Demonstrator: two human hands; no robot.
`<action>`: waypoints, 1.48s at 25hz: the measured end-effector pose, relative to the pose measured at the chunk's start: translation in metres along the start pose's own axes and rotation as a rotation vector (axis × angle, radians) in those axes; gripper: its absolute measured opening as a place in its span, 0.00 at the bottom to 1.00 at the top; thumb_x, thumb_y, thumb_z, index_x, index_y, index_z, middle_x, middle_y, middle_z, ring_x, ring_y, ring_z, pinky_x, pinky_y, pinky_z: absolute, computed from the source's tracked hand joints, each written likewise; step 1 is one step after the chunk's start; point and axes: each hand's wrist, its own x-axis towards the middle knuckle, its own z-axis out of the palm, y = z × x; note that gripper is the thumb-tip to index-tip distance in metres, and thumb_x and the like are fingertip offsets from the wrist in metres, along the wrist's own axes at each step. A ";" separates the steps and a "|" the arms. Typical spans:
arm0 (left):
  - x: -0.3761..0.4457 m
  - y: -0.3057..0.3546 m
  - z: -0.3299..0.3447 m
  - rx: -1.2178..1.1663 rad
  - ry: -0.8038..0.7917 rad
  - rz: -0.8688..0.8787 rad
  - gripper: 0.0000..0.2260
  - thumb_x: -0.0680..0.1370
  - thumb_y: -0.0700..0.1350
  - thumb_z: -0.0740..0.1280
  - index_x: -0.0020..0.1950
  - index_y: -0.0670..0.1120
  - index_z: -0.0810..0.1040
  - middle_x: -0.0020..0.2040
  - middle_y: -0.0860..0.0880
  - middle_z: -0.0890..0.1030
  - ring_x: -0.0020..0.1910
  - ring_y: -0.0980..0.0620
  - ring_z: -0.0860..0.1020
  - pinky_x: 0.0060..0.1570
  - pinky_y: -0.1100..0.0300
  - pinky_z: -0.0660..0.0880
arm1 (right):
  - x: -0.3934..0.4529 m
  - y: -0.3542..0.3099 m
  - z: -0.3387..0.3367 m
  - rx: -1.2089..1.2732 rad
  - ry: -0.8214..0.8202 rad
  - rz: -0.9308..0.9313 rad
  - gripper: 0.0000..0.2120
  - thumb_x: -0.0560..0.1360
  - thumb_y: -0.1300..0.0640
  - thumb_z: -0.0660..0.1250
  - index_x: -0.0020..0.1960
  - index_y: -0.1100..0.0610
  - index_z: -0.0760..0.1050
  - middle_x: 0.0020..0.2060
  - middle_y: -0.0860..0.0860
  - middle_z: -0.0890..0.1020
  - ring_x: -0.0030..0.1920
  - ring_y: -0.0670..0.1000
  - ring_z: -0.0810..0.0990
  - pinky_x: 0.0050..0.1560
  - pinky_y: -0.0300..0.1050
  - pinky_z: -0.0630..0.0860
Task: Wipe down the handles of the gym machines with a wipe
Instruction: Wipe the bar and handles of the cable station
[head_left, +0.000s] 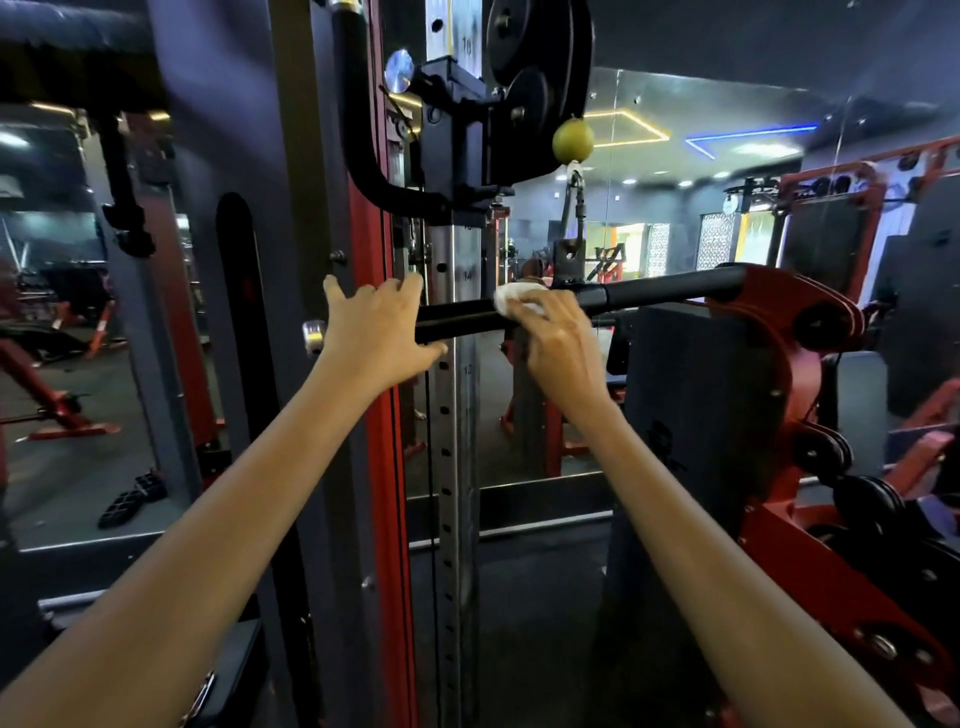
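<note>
A black horizontal handle bar (670, 287) runs from a red pivot arm at the right toward the centre post. My right hand (558, 343) is wrapped over the bar's middle and presses a crumpled white wipe (511, 297) against it. My left hand (376, 330) holds the bar's left end, with the thumb underneath and the fingers spread above it. The bar's left tip is hidden behind my left hand.
A grey perforated upright (457, 415) with a red post (384, 441) stands right behind the bar. A black pulley carriage (467, 130) and a green ball (572, 139) hang above. The red machine frame (810, 467) fills the right. Mirrors behind reflect other gym machines.
</note>
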 end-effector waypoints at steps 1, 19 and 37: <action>0.005 0.005 0.001 0.009 0.005 0.012 0.31 0.74 0.62 0.66 0.70 0.45 0.64 0.59 0.47 0.77 0.59 0.44 0.76 0.68 0.35 0.57 | -0.001 0.015 -0.004 -0.026 0.025 0.100 0.18 0.68 0.76 0.65 0.55 0.63 0.80 0.50 0.58 0.81 0.48 0.59 0.78 0.45 0.51 0.79; 0.078 0.122 0.059 -0.055 0.035 0.015 0.32 0.72 0.61 0.68 0.69 0.45 0.65 0.65 0.46 0.73 0.67 0.44 0.69 0.68 0.44 0.61 | -0.002 0.099 -0.019 0.014 -0.070 -0.076 0.18 0.67 0.74 0.66 0.55 0.63 0.79 0.53 0.58 0.81 0.56 0.59 0.78 0.61 0.57 0.71; 0.071 0.121 0.070 -0.048 0.259 -0.039 0.21 0.75 0.56 0.67 0.62 0.44 0.72 0.53 0.44 0.79 0.58 0.43 0.74 0.65 0.43 0.61 | -0.009 0.110 -0.025 0.043 -0.155 0.013 0.19 0.70 0.74 0.60 0.59 0.66 0.77 0.57 0.59 0.80 0.60 0.57 0.76 0.65 0.37 0.61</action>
